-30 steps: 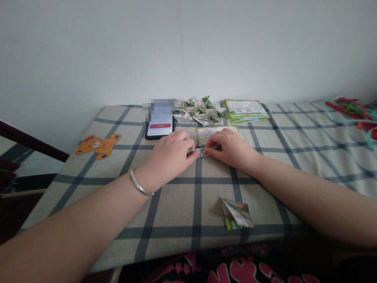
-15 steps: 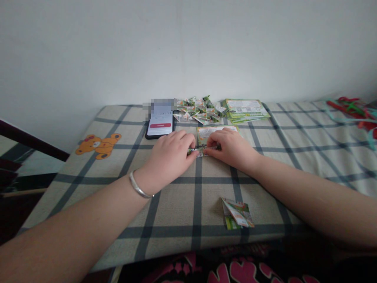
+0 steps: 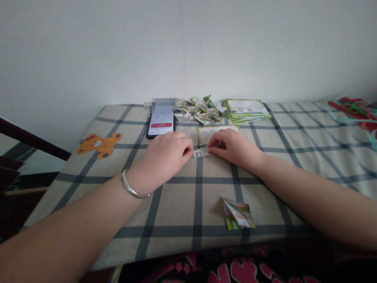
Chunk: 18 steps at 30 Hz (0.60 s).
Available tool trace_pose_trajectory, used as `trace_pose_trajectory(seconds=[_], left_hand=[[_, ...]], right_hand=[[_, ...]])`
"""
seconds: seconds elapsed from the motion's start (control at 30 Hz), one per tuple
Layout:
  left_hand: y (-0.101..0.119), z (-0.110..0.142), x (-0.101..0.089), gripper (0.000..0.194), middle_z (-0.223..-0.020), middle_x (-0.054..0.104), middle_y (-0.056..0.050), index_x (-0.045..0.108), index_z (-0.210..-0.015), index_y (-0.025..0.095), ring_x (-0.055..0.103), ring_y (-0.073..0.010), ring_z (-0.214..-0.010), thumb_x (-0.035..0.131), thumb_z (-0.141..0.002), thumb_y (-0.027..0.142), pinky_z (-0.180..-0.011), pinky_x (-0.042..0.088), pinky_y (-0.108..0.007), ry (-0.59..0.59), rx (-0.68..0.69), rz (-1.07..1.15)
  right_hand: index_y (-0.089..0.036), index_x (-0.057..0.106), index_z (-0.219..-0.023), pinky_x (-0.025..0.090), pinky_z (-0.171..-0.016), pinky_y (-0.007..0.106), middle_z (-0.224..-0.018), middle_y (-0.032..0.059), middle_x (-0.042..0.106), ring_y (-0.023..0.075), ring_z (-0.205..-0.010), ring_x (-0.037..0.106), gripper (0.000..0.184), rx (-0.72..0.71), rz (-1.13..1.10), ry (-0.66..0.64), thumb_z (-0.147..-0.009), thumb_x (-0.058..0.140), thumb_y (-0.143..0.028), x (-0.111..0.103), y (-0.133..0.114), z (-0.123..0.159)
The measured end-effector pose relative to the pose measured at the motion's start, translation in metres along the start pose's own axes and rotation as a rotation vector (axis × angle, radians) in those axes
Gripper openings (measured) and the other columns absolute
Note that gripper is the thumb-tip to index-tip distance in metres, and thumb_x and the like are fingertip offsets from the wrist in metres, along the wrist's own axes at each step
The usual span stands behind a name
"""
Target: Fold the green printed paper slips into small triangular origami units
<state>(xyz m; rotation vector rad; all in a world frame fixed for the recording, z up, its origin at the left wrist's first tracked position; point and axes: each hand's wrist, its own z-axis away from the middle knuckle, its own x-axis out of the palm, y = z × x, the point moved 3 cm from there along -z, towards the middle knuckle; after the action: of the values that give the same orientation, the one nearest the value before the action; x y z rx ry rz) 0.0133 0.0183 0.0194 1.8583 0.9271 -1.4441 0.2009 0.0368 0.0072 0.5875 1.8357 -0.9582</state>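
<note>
A narrow folded strip of printed paper (image 3: 202,152) lies between my hands over the checked cloth. My left hand (image 3: 172,151), with a silver bangle on its wrist, pinches the strip's left end. At the other end, my right hand (image 3: 228,145) grips it between thumb and fingers. Just behind the strip a flat printed leaflet (image 3: 216,130) with a green edge is partly covered by my right hand. Nearer to me, a folded paper piece (image 3: 239,214) rests on the cloth with one flap raised.
Folded paper pieces (image 3: 203,110) are heaped by the wall, between a phone (image 3: 161,122) and a stack of leaflets (image 3: 249,109). An orange bear cutout (image 3: 101,145) lies at left. Red and green items (image 3: 353,108) sit far right. The checked tablecloth (image 3: 171,224) covers the table.
My left hand has shifted slightly left along the strip, so more of the strip shows between my hands. My right hand has barely moved.
</note>
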Motion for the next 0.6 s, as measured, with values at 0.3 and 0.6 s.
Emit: trace_pose_trajectory(seconds=[0.3,0.6], left_hand=[[-0.001,0.006,-0.004,0.023,-0.088,0.065,-0.006,0.073,-0.084,0.019,0.06,-0.0229,-0.087,0.052,-0.093,0.024,-0.076,0.046,-0.037,-0.061,0.247,-0.19],[-0.001,0.015,-0.01,0.026,-0.088,0.066,-0.006,0.072,-0.099,0.019,0.062,-0.02,-0.077,0.048,-0.092,0.018,-0.069,0.046,-0.034,-0.187,0.227,-0.161]], right_hand=[[-0.02,0.069,-0.086,0.04,-0.066,0.026,-0.081,0.0016,0.063,0.0142,-0.073,0.054,0.006,0.04,-0.028,-0.013,-0.084,0.065,-0.023,0.0,0.004,0.002],[-0.019,0.069,-0.086,0.04,-0.067,0.026,-0.082,0.0021,0.063,0.014,-0.073,0.054,0.007,0.046,-0.028,-0.008,-0.084,0.062,-0.019,0.0,0.004,0.003]])
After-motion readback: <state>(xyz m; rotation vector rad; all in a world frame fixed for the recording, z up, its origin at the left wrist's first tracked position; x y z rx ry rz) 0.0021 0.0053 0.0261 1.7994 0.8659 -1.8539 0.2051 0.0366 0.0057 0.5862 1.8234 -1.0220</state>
